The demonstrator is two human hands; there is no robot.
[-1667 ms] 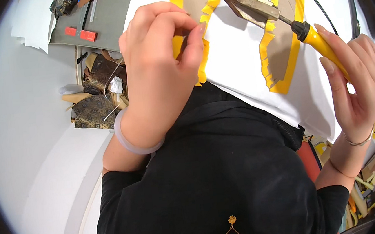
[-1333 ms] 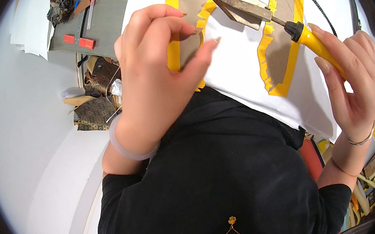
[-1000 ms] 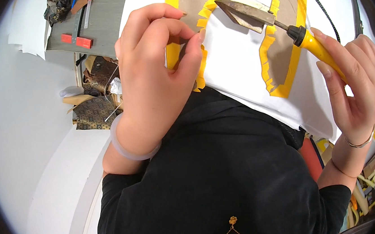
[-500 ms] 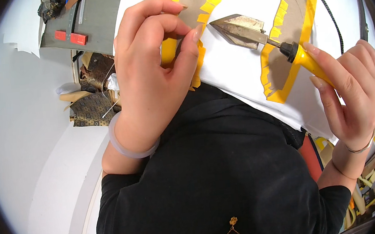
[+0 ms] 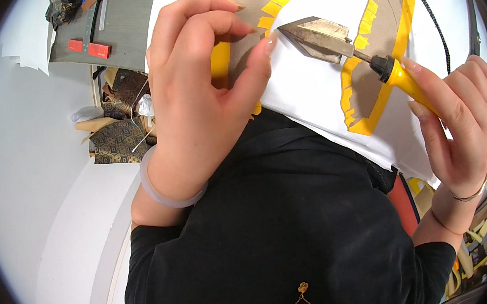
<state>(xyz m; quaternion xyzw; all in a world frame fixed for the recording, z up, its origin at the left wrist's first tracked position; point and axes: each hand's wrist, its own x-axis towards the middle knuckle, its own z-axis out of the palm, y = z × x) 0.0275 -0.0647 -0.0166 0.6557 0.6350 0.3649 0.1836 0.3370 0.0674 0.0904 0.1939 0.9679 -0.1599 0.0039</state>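
Observation:
My right hand [image 5: 456,108] is closed around the yellow handle of a small hand iron [image 5: 322,39] with a pointed, scuffed metal head. Its tip points left, toward my other hand. My left hand [image 5: 202,85] is open, fingers curled and thumb apart from them, with nothing visible between. It hovers over the yellow snipped tabs along the inner edge of a grey-brown board piece [image 5: 249,2], partly covering it. The same kind of yellow edging frames the board's right part [image 5: 366,90], which lies beneath the iron's neck. Between the two parts shows a white work surface [image 5: 302,90].
A black braided cord [image 5: 434,31] runs down the right side of the table. At the upper left a grey mat [image 5: 127,40] carries a ruler with red blocks [image 5: 97,50]. Patterned scraps [image 5: 116,142] lie below it. Assorted offcuts [image 5: 486,234] fill the lower right.
My left thumb has moved right and away from the fingers. The iron and my right hand have shifted slightly to the right.

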